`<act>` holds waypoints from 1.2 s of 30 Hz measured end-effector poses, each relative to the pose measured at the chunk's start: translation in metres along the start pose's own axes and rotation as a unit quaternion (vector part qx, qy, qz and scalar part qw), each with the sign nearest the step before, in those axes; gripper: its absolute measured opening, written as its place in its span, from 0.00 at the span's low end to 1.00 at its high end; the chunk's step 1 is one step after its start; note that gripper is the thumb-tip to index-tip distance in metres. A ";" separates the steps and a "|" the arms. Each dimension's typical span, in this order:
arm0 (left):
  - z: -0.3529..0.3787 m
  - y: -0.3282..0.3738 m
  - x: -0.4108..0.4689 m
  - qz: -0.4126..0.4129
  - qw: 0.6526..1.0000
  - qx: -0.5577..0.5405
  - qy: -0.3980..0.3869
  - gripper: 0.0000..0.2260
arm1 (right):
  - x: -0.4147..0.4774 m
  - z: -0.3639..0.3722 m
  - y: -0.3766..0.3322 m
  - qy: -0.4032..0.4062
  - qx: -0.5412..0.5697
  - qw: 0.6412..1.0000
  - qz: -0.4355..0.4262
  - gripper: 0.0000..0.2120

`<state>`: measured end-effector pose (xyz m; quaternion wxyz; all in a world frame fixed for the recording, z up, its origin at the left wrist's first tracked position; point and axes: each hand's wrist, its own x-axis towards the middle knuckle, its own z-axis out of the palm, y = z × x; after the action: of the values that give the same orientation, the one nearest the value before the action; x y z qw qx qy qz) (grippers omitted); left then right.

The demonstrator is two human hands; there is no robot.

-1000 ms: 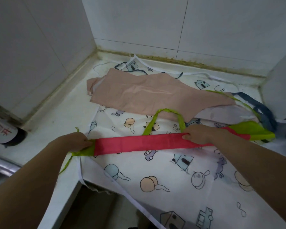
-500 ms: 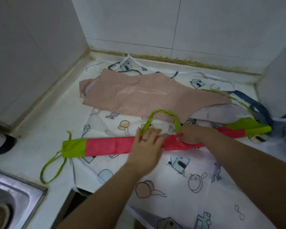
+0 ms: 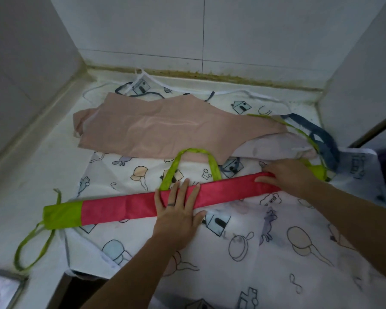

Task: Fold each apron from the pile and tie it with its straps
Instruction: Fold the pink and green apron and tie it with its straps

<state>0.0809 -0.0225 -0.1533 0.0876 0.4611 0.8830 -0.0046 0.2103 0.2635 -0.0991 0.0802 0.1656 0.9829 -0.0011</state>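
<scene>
1. The folded red apron (image 3: 132, 204) lies as a long strip across the middle of the desk (image 3: 31, 175), left to right.
2. The left hand (image 3: 176, 210) presses it, grip open and flat; the right hand (image 3: 288, 175) pinches its right part.
3. It looks soft, light and likely slippery, so hold it by the ends.

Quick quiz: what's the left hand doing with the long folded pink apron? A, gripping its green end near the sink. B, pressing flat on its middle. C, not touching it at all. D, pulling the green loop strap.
B: the left hand lies flat with its fingers spread across the middle of the folded pink apron, well away from the green end.
</scene>
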 end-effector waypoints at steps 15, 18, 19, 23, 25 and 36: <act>-0.001 0.005 0.001 -0.018 1.000 -0.001 0.014 0.25 | 0.010 0.035 0.011 0.219 -0.016 0.975 0.039 0.23; -0.002 0.008 0.002 -0.023 0.999 -0.008 0.032 0.24 | 0.006 0.016 -0.033 0.253 0.058 0.964 -0.048 0.19; -0.003 0.008 0.001 -0.026 0.999 -0.015 0.037 0.24 | 0.006 0.013 -0.053 0.233 0.099 0.960 -0.117 0.19; -0.008 0.012 0.003 -0.038 0.996 -0.052 0.066 0.25 | 0.010 0.031 -0.106 0.134 0.127 0.958 -0.218 0.26; -0.012 0.013 0.007 -0.049 0.993 -0.062 0.087 0.24 | 0.015 0.039 -0.111 0.135 0.128 0.964 -0.190 0.27; -0.095 0.015 0.033 -0.141 0.941 -0.257 0.171 0.17 | 0.026 -0.035 -0.129 0.196 0.153 0.962 -0.109 0.29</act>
<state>0.0607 0.0211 -0.0642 0.0494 0.2878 0.9115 0.2896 0.1386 0.1514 -0.0720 -0.1413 0.0644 0.9795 -0.1280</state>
